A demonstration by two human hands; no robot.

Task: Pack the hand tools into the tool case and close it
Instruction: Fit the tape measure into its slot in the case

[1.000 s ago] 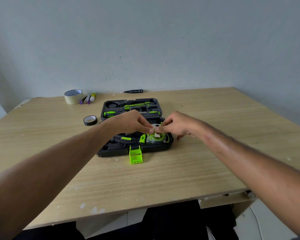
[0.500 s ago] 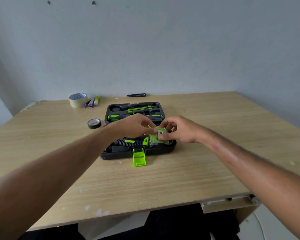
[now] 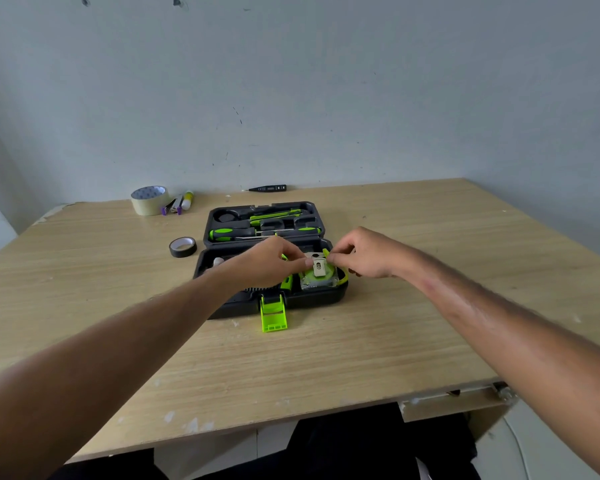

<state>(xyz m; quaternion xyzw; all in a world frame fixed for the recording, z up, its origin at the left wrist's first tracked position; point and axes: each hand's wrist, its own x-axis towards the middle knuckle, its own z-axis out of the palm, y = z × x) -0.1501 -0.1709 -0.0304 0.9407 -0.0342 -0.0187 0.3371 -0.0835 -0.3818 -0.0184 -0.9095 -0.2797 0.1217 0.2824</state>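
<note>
Both hands (image 3: 321, 263) pinch tape measure (image 3: 318, 277) (flat, clip up) | case (image 3: 222, 308) open, long axis left-right

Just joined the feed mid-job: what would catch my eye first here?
Both hands, left hand and right hand, meet over the green tape measure at the right of the open black tool case, mid-table. The green latch hangs off its near edge. Two tape rolls sit far left.

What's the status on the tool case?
Left hand and right hand both pinching the tape measure over its slot. Case open, latch down. Nothing blocking.
</note>
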